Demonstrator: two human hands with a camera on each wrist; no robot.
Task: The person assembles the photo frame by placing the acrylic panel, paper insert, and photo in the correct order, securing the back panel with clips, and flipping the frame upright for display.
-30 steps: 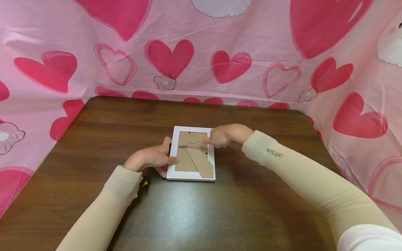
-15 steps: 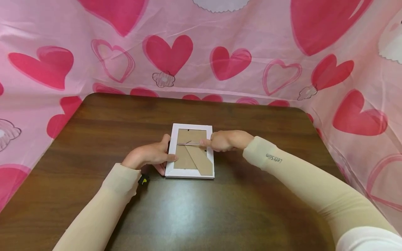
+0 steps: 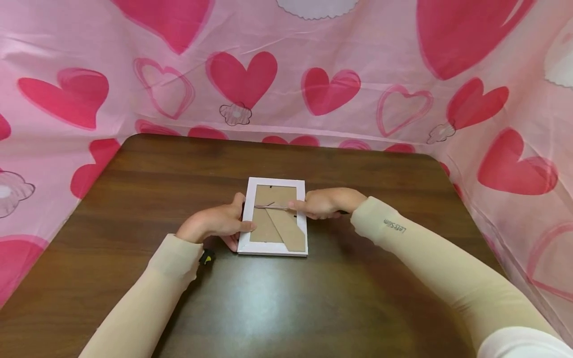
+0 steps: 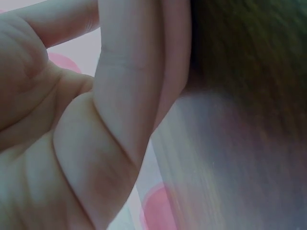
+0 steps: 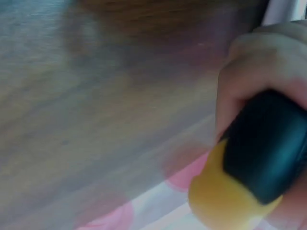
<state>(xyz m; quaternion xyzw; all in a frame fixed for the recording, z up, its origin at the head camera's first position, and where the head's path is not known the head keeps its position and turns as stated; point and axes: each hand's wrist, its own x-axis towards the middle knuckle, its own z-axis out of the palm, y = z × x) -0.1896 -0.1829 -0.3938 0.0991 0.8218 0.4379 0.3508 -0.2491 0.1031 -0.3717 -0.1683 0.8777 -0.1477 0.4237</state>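
A white picture frame (image 3: 274, 250) lies face down in the middle of the table, with its brown backing board (image 3: 279, 194) and angled easel leg (image 3: 286, 229) up. My left hand (image 3: 217, 223) grips its left side, thumb on top and fingers at the outer edge. In my right hand (image 3: 324, 203) is a screwdriver (image 3: 275, 207), its thin metal shaft lying across the backing, tip by the left inner edge. The right wrist view shows the fingers wrapped round its black and yellow handle (image 5: 264, 148). Palm and bent fingers of the left hand fill much of the left wrist view.
The dark wooden table (image 3: 349, 298) extends around the frame. Beside the left cuff sits a small black object (image 3: 206, 257) with a yellow mark, partly covered by the sleeve. A pink heart-patterned cloth (image 3: 286, 74) hangs behind and at both sides.
The screwdriver shaft, slanted across the backing one second ago, now lies nearly level across it. My right hand has shifted slightly nearer to me. The left hand keeps its hold on the frame.
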